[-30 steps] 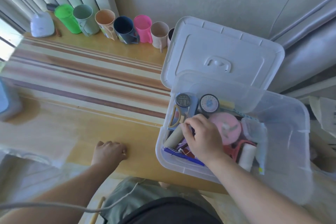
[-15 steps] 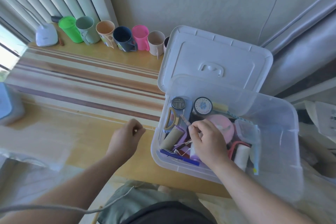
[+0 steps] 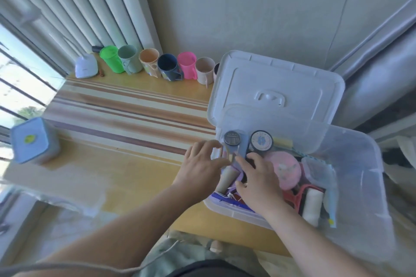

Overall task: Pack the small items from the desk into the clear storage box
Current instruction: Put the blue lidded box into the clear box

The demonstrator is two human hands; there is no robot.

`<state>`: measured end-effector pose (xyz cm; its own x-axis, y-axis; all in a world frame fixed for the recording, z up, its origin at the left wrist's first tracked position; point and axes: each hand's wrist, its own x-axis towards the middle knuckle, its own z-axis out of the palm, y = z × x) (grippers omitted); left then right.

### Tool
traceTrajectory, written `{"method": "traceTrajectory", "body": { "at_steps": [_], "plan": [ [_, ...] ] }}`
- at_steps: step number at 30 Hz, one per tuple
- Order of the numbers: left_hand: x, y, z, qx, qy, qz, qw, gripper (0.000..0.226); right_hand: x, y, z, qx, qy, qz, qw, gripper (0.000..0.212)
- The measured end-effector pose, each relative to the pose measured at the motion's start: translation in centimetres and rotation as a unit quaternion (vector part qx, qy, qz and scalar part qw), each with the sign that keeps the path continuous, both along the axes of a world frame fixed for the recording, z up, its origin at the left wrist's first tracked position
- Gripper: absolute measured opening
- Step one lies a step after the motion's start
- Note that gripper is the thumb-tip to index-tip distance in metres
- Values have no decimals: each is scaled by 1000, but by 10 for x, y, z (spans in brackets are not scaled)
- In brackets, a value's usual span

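1. At five o'clock on the desk, the clear storage box sits with its lid propped open behind it, toward twelve o'clock.
2. My right hand is down inside the box over the packed items; its fingers are blurred, so I cannot tell whether they hold anything.
3. My left hand reaches over the box's nine o'clock wall, fingers loosely spread, and I cannot tell if it grips anything.
4. Inside the box, at its twelve o'clock side, lie a dark round tin and a round tape roll; a pink round case sits just at three o'clock of my right hand, and a white roller lies at its five o'clock.
5. A cardboard tube lies between my two hands.
6. At eleven o'clock, a row of cups lines the wall, well apart from the box.
7. At nine o'clock, a blue lidded container stands near the desk's edge.
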<state>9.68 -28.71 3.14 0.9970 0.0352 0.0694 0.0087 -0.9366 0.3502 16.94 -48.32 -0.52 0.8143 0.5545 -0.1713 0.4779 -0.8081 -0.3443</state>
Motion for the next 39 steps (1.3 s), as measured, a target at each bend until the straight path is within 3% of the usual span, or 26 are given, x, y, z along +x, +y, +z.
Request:
{"method": "traceTrajectory", "body": {
  "at_steps": [3,7,10,12,15,19,21,24,27,30,31,32,36,39],
  "plan": [
    [-26,40,6,-66,66,73,993,45,-4,5,2,-5,-41,-6,999,74],
    [-69,133,5,-91,61,221,969,51,-5,40,12,74,-100,-18,992,62],
    [-104,227,-2,-63,50,353,932,54,-10,96,37,127,-159,29,979,50],
    [-126,289,-4,-73,69,446,890,51,-20,145,47,156,-175,73,970,41],
    [-158,376,-11,-91,120,539,829,49,-37,227,46,151,-109,97,978,45],
    [-186,464,-37,-120,161,589,783,64,-56,325,32,63,-30,167,983,52],
    [-187,494,-56,-211,137,630,735,58,-64,359,20,2,15,190,982,53],
    [-191,526,-83,-357,98,671,642,29,-74,390,8,-54,67,198,976,52],
    [-190,533,-99,-405,91,679,606,49,-79,400,1,-66,90,184,977,50],
    [-193,530,-120,-452,65,680,574,48,-79,402,-5,-75,110,160,978,50],
    [-191,523,-119,-453,52,685,567,43,-78,402,-8,-77,114,156,978,51],
    [-190,522,-120,-450,39,676,583,43,-76,404,-10,-80,117,155,978,52],
    [-165,494,-108,-492,58,604,624,81,-71,423,-16,-79,131,161,975,65],
    [-141,461,-97,-463,174,487,720,90,-73,439,-22,-76,155,161,972,82]
  ]
}}
